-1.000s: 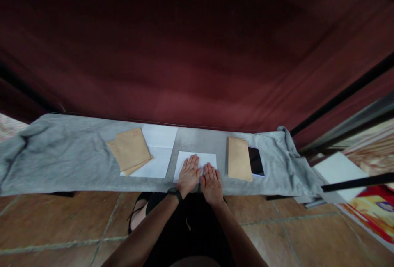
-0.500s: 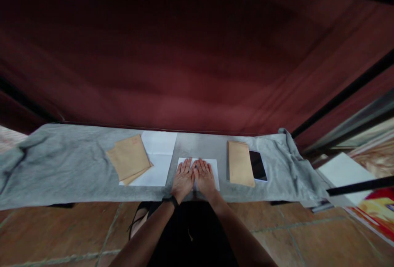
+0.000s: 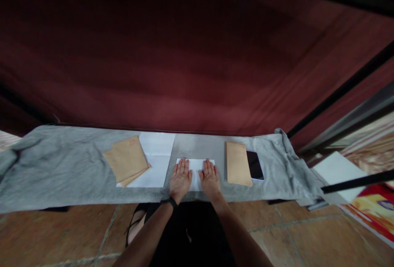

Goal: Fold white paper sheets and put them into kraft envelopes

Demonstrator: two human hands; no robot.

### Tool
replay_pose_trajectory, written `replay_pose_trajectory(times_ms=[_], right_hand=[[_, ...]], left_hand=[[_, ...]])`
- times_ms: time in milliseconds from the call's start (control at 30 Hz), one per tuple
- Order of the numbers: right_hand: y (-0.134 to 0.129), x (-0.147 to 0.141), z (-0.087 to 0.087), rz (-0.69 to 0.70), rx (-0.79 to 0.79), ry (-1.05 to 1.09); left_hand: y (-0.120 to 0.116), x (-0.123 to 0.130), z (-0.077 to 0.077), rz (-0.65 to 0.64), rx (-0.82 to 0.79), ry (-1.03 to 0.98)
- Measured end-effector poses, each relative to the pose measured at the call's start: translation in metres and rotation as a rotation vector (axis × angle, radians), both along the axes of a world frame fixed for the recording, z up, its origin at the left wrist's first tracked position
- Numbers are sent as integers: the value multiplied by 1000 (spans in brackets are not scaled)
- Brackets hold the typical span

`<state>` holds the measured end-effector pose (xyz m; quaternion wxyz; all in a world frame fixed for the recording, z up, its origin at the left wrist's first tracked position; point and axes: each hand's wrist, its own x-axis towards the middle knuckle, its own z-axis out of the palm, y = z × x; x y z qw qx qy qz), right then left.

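Note:
A white sheet of paper, small and seemingly folded, lies flat on the grey cloth in front of me. My left hand rests palm down over its left side, fingers stretched out. Over the right side lies my right hand, flat as well, with its thumb pointing inward. Between the two hands a strip of the paper shows; its outer parts are covered by my palms.
To the left, several brown envelopes overlap larger white paper with a crease. At right lies a stack of brown envelopes beside a dark-screened phone. A red panel rises behind the cloth-covered surface.
My hands have slid apart from the middle of the paper toward its left and right sides. The view has shifted slightly.

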<state>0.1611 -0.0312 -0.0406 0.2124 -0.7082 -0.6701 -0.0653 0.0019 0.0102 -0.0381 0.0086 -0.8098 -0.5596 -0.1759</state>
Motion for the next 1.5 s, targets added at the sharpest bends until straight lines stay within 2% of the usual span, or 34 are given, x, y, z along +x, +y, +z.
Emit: replay_pose_trajectory(times_ms=[267,467,600,667,800,900,1100,1300,1500], right_hand=[[-14,13,-5,-72,-5,-36],[-25,21,-13,-114,47,-27],[-34,16,-12,-144,88,11],[-39,4,-7,-112,80,34],[-51,-28,5,129,13,64],[-61,-38,7,185,-11,67],[-76,-16,4,159,31,11],[-83,5,1,80,-19,-37],[-91,20,0,60,-22,-87]], left_hand=[[-6,-7,-9,101,97,-85],[-13,-20,-6,126,35,-67],[-29,-26,-2,139,63,-84],[-41,-22,-1,88,91,-91],[-63,-8,0,-132,63,-38],[-71,-8,-3,-200,31,8],[-74,-26,-6,-185,37,18],[-77,-36,-4,-119,55,-4],[-82,-45,0,-74,78,-3]])
